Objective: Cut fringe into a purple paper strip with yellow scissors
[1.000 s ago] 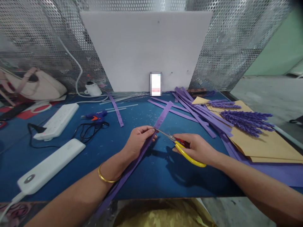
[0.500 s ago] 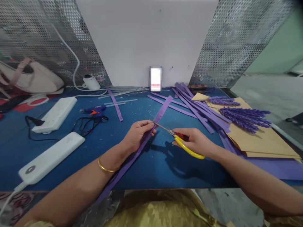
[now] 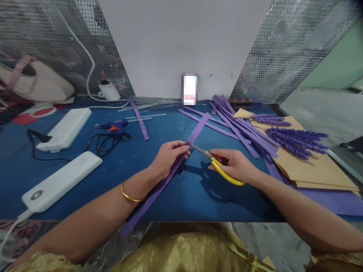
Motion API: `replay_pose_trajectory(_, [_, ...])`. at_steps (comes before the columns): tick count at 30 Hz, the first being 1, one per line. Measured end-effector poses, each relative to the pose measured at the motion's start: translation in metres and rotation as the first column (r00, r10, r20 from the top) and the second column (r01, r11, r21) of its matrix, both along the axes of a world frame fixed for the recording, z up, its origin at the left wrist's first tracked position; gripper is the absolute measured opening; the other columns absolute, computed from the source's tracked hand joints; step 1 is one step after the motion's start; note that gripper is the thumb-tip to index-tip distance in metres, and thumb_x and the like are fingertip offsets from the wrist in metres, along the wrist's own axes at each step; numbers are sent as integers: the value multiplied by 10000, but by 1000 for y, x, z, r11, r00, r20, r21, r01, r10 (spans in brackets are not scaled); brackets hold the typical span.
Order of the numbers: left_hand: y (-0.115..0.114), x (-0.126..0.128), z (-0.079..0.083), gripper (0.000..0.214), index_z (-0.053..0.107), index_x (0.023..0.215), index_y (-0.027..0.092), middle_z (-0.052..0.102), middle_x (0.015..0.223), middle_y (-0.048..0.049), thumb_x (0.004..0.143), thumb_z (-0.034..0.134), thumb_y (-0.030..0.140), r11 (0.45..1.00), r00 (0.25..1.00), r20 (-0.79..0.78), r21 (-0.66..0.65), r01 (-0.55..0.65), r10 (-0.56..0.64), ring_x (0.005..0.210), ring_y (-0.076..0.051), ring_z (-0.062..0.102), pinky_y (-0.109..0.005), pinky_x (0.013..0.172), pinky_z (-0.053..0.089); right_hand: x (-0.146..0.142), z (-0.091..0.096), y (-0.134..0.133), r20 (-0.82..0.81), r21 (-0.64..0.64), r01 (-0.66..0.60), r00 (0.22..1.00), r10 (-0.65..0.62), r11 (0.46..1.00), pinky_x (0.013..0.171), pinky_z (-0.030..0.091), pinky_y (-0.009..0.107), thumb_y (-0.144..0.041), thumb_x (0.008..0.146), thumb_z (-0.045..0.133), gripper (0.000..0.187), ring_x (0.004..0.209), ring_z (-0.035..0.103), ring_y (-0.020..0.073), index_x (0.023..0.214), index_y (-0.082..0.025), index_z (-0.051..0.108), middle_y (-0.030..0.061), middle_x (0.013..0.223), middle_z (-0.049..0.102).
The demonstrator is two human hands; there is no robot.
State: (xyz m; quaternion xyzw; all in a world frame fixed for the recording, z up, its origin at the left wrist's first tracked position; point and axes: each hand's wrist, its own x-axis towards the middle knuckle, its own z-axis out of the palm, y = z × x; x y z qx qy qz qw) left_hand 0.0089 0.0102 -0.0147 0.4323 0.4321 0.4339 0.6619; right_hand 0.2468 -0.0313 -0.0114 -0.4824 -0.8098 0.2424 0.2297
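Note:
My left hand (image 3: 173,156) is closed on a long purple paper strip (image 3: 199,128), pinching it between thumb and fingers. One end of the strip points up and away over the table; the other runs down along my forearm past the table's front edge. In my right hand (image 3: 234,164) is a pair of scissors (image 3: 227,175) with yellow and red handles. Their blades reach left to the strip's edge, right at my left fingertips. Whether the blades are apart there is too small to tell.
More purple strips (image 3: 241,128) lie in a pile at the right back. Purple lavender-like stems (image 3: 297,141) rest on brown paper (image 3: 317,172). To the left are a glue gun (image 3: 113,126), a power strip (image 3: 66,128) and a white device (image 3: 62,183). A phone (image 3: 190,88) leans at the back.
The whole view has shifted slightly. My left hand still pinches the strip, and the scissors stay at its edge in my right hand. Little else differs.

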Motion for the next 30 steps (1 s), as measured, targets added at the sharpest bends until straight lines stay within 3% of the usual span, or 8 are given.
replay_pose_trajectory(5, [-1,0,-1,201,774,776,158,695,663,-12,662,847,308,999,1000,-11,50,3,-3,604,-105,595,-226,641,476,0,1,-2,-1,20,18,1000,-18,1000,571,372,242,-488,876,659,388,616,490,136,1083,-164,712,25,782,652])
replay_pose_trajectory(10, [-1,-1,-1,197,779,783,164,700,676,-14,679,835,321,996,1000,-15,86,0,1,624,-115,602,-237,654,476,-2,0,-3,-49,-37,4,999,-6,999,581,386,238,-473,888,650,380,624,501,135,1109,-170,708,23,811,662])
replay_pose_trajectory(16, [-3,-1,1,174,782,786,171,691,676,-8,701,819,318,996,1000,13,84,7,-9,613,-111,588,-233,638,469,-2,7,-6,-97,-100,8,995,-18,995,578,380,235,-496,884,637,361,643,489,145,994,-162,719,11,744,614])
replay_pose_trajectory(21, [-3,-1,3,164,774,766,173,685,654,-3,687,826,308,999,999,40,33,4,-6,593,-98,582,-213,611,457,-4,13,-7,-173,-211,-46,985,9,976,593,377,235,-483,902,617,359,647,434,128,1003,-149,705,-14,745,549])
replay_pose_trajectory(25, [-2,-2,4,142,763,721,171,669,616,2,677,828,289,999,996,81,7,32,-32,581,-91,581,-201,605,455,-4,12,-9,-200,-244,-44,980,-6,969,605,402,244,-489,884,637,352,673,470,144,941,-149,710,3,765,584])
replay_pose_trajectory(30, [-1,-4,7,179,749,699,158,664,626,-8,650,853,296,995,989,134,-71,77,-67,576,-93,577,-197,567,447,-1,8,-7,-260,-326,-45,965,-44,944,624,438,260,-493,857,670,378,701,518,164,998,-149,740,29,810,641])
